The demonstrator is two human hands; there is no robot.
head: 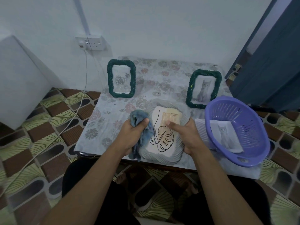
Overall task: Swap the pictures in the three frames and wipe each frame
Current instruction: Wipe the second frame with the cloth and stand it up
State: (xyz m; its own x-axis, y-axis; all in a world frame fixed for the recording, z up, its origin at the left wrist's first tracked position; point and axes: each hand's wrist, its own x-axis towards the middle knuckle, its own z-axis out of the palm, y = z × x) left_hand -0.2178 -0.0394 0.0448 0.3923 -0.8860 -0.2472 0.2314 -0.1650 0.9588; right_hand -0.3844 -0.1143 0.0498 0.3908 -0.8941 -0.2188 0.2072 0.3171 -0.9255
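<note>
A pale grey rope-edged frame (162, 157) with a leaf line drawing lies at the table's near edge. My left hand (132, 133) grips a blue cloth (138, 116) against the frame's left side. My right hand (184, 135) holds the frame's right edge, thumb lying on the picture. Two dark green rope frames stand further back: the left green frame (121, 79) shows roses, the right green frame (203, 88) shows a grey cat.
A purple plastic colander (235, 132) sits at the table's right with a cat picture (225, 137) inside and paper under it. The small table (100, 124) has a floral cover. A wall socket (91, 43) with cables hangs at the left. A dark door stands at the right.
</note>
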